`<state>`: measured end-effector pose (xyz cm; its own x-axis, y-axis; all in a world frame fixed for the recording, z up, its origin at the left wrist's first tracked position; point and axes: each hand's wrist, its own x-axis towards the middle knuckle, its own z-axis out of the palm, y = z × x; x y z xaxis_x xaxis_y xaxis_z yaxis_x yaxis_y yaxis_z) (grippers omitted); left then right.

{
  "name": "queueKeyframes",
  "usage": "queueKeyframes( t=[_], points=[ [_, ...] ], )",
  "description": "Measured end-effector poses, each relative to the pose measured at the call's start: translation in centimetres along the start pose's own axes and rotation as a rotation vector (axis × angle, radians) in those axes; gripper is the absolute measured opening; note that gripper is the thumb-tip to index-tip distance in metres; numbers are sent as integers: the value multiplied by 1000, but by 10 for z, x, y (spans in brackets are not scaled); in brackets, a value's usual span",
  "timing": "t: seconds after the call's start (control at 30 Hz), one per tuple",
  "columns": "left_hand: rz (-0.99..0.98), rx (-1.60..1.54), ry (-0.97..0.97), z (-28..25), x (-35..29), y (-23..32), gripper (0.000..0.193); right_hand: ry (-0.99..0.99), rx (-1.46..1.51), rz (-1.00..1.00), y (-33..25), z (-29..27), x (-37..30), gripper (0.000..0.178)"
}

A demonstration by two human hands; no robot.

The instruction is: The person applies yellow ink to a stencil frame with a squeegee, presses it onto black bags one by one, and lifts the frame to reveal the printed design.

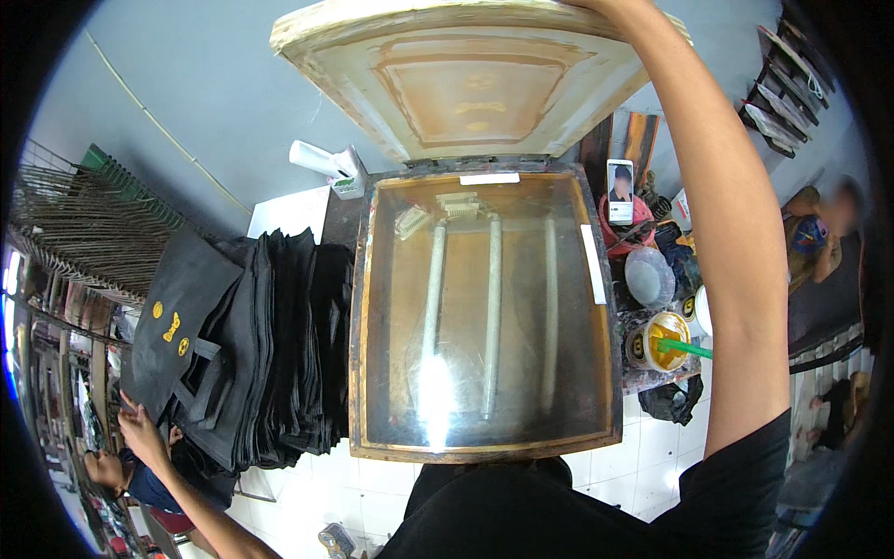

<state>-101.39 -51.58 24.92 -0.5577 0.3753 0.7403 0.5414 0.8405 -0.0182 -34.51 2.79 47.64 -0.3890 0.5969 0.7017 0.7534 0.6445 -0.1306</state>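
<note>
My left hand (142, 430) pinches the edge of a black fabric bag (209, 317) with small yellow prints, at the outer side of a thick stack of black bags (289, 345). At the top, my right hand (605, 6) is closed over the upper edge of a tilted-up screen-printing frame (475, 84); its fingertips are partly cut off by the picture's edge. Faint yellowish motifs show on the frame's mesh. Below the frame lies a wood-rimmed glass table top (466, 317), with pale tubes showing beneath the glass.
At right stand a tub of yellow ink (657, 341) with a green handle, a translucent bowl (650, 278) and a phone (619, 193) in a pink container. A white bottle (315, 158) stands behind the bags. Wire racks (74, 210) line the left. Other people are at both sides.
</note>
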Motion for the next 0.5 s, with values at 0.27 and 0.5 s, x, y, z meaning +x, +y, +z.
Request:
queueKeyframes(
  t=[0.27,0.5],
  points=[
    [595,-278,-587,-167,-111,257,54,-1,-11,41,8,7,-5,40],
    [320,-328,-603,-178,-99,269,23,-24,-70,67,-1,1,-5,42]
  ],
)
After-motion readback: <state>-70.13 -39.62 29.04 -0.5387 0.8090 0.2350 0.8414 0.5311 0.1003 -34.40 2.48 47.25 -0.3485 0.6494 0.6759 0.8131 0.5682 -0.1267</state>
